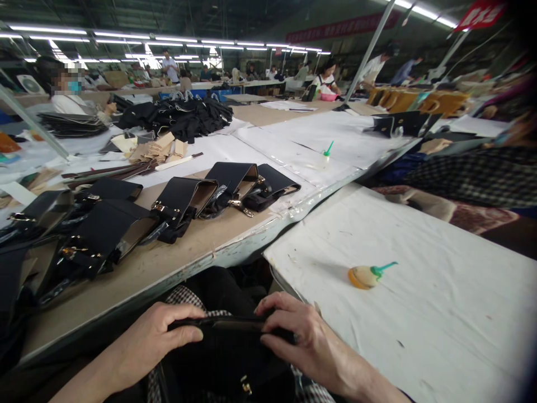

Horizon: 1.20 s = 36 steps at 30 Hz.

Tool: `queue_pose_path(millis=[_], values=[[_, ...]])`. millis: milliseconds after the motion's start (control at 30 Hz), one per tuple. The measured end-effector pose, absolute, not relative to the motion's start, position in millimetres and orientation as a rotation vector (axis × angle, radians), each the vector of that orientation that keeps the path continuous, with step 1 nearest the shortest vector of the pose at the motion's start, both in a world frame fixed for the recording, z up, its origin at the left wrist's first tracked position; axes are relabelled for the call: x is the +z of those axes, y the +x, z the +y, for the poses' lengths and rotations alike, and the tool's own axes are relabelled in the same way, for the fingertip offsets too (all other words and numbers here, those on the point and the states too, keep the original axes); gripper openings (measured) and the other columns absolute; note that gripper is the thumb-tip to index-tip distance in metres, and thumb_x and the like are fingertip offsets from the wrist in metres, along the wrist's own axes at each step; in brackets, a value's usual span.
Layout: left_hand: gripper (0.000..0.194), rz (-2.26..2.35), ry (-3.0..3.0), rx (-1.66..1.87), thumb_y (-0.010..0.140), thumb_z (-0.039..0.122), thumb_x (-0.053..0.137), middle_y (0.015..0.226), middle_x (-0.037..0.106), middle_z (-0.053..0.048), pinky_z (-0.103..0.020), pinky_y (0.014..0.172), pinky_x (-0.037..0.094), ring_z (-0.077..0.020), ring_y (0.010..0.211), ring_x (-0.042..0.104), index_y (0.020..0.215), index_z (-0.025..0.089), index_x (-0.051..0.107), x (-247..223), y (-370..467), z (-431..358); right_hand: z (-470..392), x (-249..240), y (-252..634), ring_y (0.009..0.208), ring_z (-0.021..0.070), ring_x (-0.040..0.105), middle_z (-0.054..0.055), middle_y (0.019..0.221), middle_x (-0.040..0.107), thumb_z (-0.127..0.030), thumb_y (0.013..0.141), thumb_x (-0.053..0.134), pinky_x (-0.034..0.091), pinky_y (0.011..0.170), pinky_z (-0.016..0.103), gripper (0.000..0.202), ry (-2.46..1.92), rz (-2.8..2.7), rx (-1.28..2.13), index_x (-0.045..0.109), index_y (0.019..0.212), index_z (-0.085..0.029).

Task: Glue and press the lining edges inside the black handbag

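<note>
1. Low down, both left hand [153,336] and right hand [300,336] clenched on the rim of a black leather bag [229,358], in the lap below the tabletop [201,246] edge.
2. Beyond, stiff black bags [184,204] rowed; rightward, white-papered board [419,313] open, small orange bottle [367,275] lying.

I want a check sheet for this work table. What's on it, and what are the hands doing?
Surface: a long table with bare board, and white sheets on the right.
Job's things: a black bag on the lap, gripped along its top edge by the left hand and the right hand.
Clutter: a row of black bag pieces with metal clasps, tan pieces, dark strips, a pile of black straps, and an orange glue bottle with a green nozzle, lying on its side.
Fingers: both hands' fingers are curled onto the bag.
Cables: nothing seen.
Surroundings: other workers at further tables, strip lights overhead.
</note>
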State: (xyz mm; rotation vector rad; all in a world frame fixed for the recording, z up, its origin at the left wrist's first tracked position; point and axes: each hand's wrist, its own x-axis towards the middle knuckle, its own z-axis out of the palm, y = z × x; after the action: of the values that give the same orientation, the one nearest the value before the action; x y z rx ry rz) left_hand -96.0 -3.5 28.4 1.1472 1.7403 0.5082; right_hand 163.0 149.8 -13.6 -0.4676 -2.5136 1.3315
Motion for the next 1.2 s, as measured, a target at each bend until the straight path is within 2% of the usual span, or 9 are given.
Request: queue_pose_path(millis=[133, 267, 433, 667, 800, 1000, 1100, 1200], values=[[0.028, 1.753, 1.152, 0.512, 0.092, 0.039, 0.063, 0.099, 0.077, 0.002, -0.028, 0.087, 0.047, -0.0236, 0.096, 0.067, 0.112, 0.026, 0.077, 29, -95, -5, 142, -16, 159, 0.099, 0.0195, 0.065, 0.004, 0.108, 0.067, -0.010, 0.083, 0.066, 0.053, 0.087, 0.032, 0.013, -0.555, -2.438, 1.310, 0.068, 0.077, -0.021], [0.026, 1.762, 1.163, 0.509, 0.092, 0.043, 0.061, 0.093, 0.076, 0.002, -0.027, 0.084, 0.047, -0.0233, 0.092, 0.066, 0.100, 0.024, 0.078, 31, -92, -7, 133, -26, 152, 0.089, 0.0188, 0.067, 0.004, 0.099, 0.069, -0.011, 0.080, 0.066, 0.053, 0.081, 0.032, 0.019, -0.716, -2.303, 1.247, 0.058, 0.065, -0.020], [0.031, 1.836, 1.155, 0.499, 0.090, 0.047, 0.063, 0.100, 0.076, 0.000, -0.028, 0.086, 0.048, -0.0250, 0.097, 0.066, 0.105, 0.024, 0.077, 27, -92, -10, 129, -35, 143, 0.080, 0.0176, 0.068, 0.005, 0.095, 0.070, -0.016, 0.081, 0.064, 0.053, 0.073, 0.031, 0.026, -0.753, -2.231, 1.211, 0.046, 0.062, -0.021], [0.028, 1.781, 1.161, 0.508, 0.092, 0.044, 0.059, 0.093, 0.076, 0.002, -0.027, 0.082, 0.047, -0.0234, 0.091, 0.066, 0.100, 0.024, 0.077, 24, -93, -8, 131, -41, 143, 0.075, 0.0183, 0.069, 0.002, 0.084, 0.074, -0.023, 0.084, 0.065, 0.051, 0.069, 0.029, 0.022, -0.804, -2.269, 1.206, 0.050, 0.067, -0.022], [0.032, 1.776, 1.176, 0.484, 0.092, 0.047, 0.057, 0.088, 0.073, 0.001, -0.027, 0.077, 0.047, -0.0229, 0.087, 0.064, 0.095, 0.022, 0.077, 23, -95, -7, 133, -41, 144, 0.076, 0.0190, 0.068, 0.002, 0.086, 0.074, -0.026, 0.084, 0.068, 0.050, 0.071, 0.031, 0.022, -0.851, -2.268, 1.282, 0.052, 0.069, -0.022], [0.030, 1.723, 1.168, 0.497, 0.095, 0.040, 0.055, 0.088, 0.070, 0.001, -0.027, 0.074, 0.044, -0.0213, 0.086, 0.061, 0.095, 0.020, 0.076, 31, -97, -6, 140, -38, 144, 0.083, 0.0177, 0.069, -0.003, 0.090, 0.076, -0.020, 0.080, 0.075, 0.052, 0.078, 0.030, 0.026, -0.919, -2.143, 1.574, 0.049, 0.086, -0.024], [0.029, 1.719, 1.173, 0.506, 0.095, 0.039, 0.054, 0.087, 0.068, 0.001, -0.026, 0.073, 0.043, -0.0207, 0.085, 0.060, 0.093, 0.019, 0.075, 32, -97, -5, 147, -36, 147, 0.094, 0.0193, 0.071, -0.002, 0.098, 0.078, -0.024, 0.083, 0.075, 0.053, 0.086, 0.030, 0.021, -0.841, -2.154, 1.741, 0.062, 0.099, -0.024], [0.028, 1.711, 1.171, 0.514, 0.095, 0.037, 0.054, 0.085, 0.067, 0.001, -0.026, 0.073, 0.042, -0.0200, 0.083, 0.058, 0.092, 0.019, 0.075, 30, -97, -4, 155, -33, 149, 0.105, 0.0230, 0.071, 0.000, 0.113, 0.077, -0.031, 0.086, 0.074, 0.053, 0.094, 0.033, 0.032, -0.778, -2.186, 1.923, 0.070, 0.118, -0.026]])
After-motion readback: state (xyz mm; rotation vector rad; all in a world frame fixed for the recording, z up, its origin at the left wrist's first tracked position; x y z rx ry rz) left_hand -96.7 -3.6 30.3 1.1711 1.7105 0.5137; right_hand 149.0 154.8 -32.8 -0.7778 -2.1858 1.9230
